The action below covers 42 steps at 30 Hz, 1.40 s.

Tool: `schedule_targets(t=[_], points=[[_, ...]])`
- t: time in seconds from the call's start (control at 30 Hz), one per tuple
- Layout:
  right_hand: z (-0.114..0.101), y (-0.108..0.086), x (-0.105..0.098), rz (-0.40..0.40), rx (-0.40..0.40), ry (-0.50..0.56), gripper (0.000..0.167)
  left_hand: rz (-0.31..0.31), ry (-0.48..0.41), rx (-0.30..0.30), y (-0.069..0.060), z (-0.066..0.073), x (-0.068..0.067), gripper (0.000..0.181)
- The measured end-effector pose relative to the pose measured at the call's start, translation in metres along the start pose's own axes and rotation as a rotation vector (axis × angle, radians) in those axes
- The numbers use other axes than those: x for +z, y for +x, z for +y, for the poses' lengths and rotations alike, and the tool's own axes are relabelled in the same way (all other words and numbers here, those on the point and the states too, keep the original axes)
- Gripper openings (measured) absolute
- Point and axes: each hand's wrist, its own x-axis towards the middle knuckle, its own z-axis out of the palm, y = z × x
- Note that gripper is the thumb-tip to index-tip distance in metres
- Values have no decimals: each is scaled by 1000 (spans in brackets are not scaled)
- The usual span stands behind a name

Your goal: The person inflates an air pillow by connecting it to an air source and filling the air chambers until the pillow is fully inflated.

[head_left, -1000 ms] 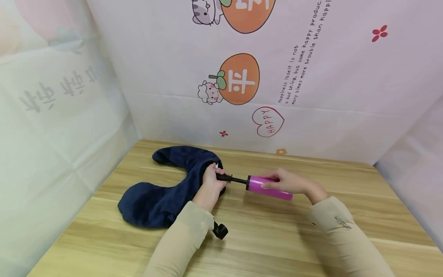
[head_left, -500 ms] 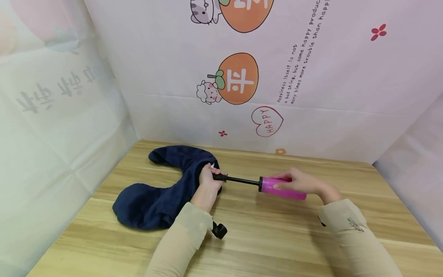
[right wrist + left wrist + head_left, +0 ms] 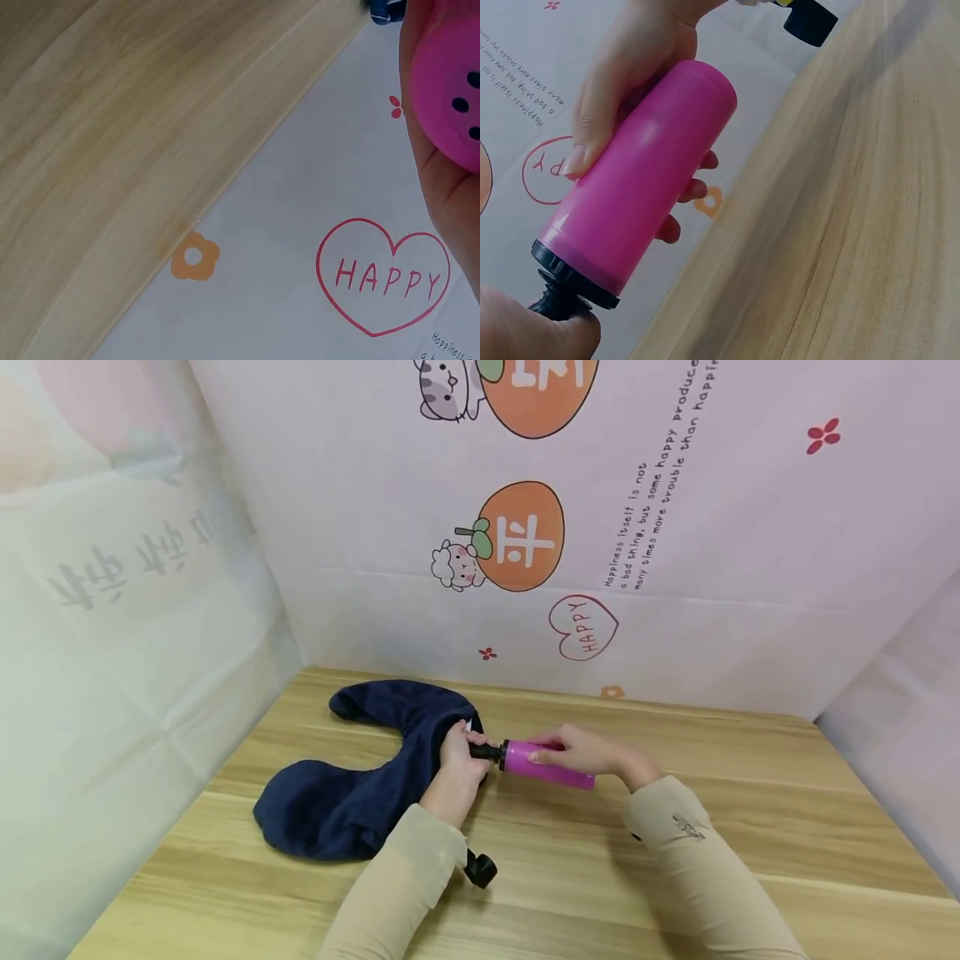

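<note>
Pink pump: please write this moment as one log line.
left hand: holds black end; right hand: holds pink barrel; navy cushion: on table

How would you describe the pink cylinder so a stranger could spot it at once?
On the wooden table, find the navy U-shaped cushion toward the left in the head view. Just right of it, the person's right grip holds the pink cylinder. Its smooth, bright pink body with a black end collar stands out from the dark, fabric cushion.

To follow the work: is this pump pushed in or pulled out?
Pushed in: the pink barrel sits almost against the black handle.
</note>
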Motion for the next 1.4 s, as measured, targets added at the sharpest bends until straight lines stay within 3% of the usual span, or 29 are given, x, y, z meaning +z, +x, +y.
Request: schedule_targets(t=[0.53,0.7,0.9,1.07,1.27,1.4], points=[[23,-41,-15,8,17,25,43,-19,-9,-39,4,6,1,33],[32,-58,-24,27,42,43,40,-24,-39,-22,7,12,-1,34],[30,-70,-28,39,66,30,39,-19,-33,-26,9,18,-3,33],[21,-60,-23,48,34,-22,39,-12,-40,-8,7,20,-2,32],[8,-23,-7,26,-40,-43,41,-31,13,-26,0,6,0,35],[1,-6,1,20,-46,-30,42,-29,24,-20,-2,0,-1,38]])
